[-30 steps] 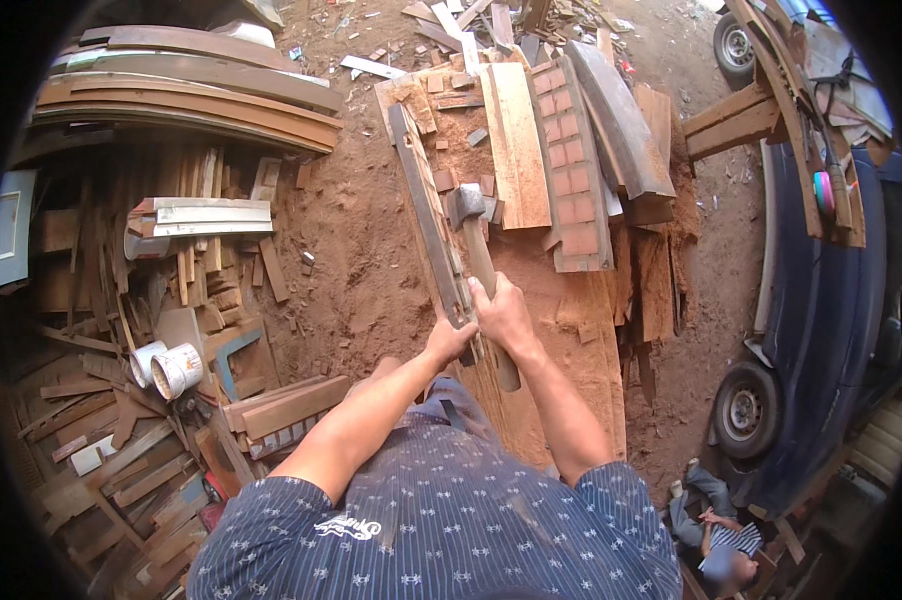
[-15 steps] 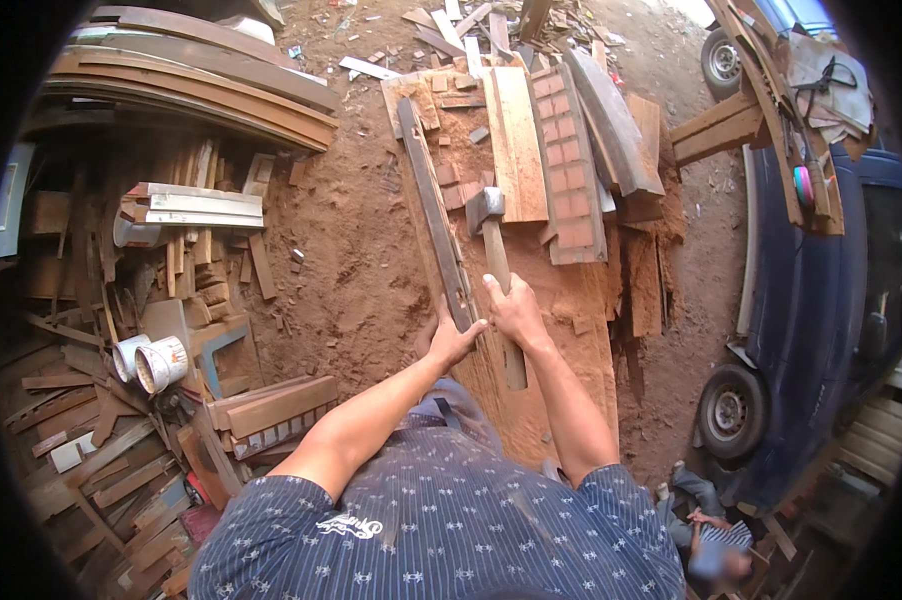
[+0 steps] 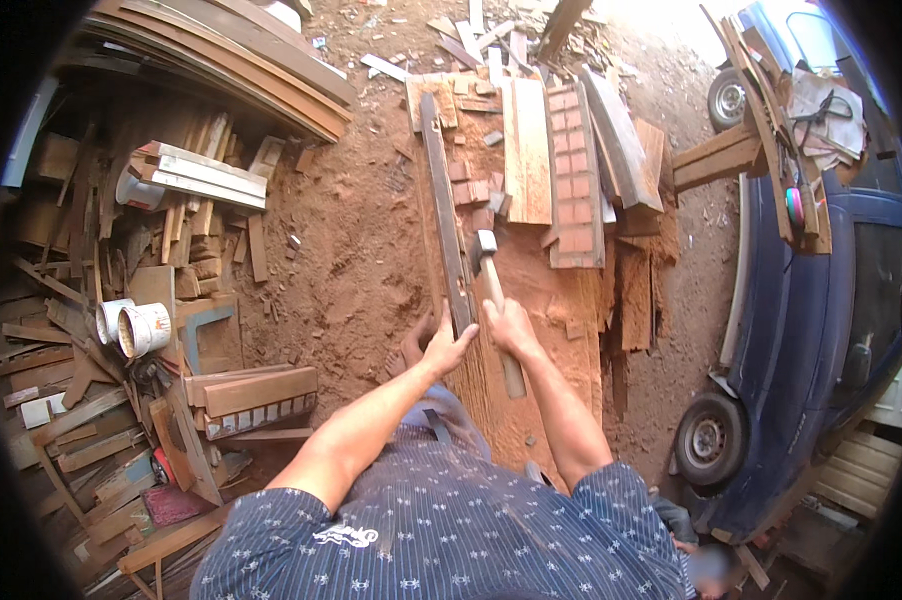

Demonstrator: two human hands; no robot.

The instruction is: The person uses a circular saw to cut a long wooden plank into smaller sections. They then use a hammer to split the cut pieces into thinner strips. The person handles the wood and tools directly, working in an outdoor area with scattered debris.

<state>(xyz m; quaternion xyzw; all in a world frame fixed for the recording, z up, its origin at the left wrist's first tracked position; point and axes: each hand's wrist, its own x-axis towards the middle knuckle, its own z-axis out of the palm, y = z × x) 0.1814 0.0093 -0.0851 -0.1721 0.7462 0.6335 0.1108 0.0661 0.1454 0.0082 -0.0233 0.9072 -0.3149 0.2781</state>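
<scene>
My left hand (image 3: pixel 449 346) is closed around the near end of a long, dark wooden strip (image 3: pixel 439 185). The strip lies lengthwise along the left side of a big, rough wooden slab (image 3: pixel 561 340), and pale chipped wood shows on its right edge near my hand. My right hand (image 3: pixel 509 326) grips the wooden handle of a hatchet (image 3: pixel 512 375), just to the right of the strip. The hatchet's grey metal head (image 3: pixel 486 241) points away from me, close beside the strip's right edge; whether it touches is unclear.
On the slab's far part lie a light plank (image 3: pixel 526 150), a brick-filled wooden frame (image 3: pixel 574 175) and small blocks (image 3: pixel 469 190). Stacked boards (image 3: pixel 211 60), scrap wood and white buckets (image 3: pixel 144 330) crowd the left. A blue vehicle (image 3: pixel 781 310) and a person (image 3: pixel 676 520) are at the right.
The hatchet head has come down nearer to me and turned beside the strip. My left hand still holds the strip's near end. The whole view has shifted slightly.
</scene>
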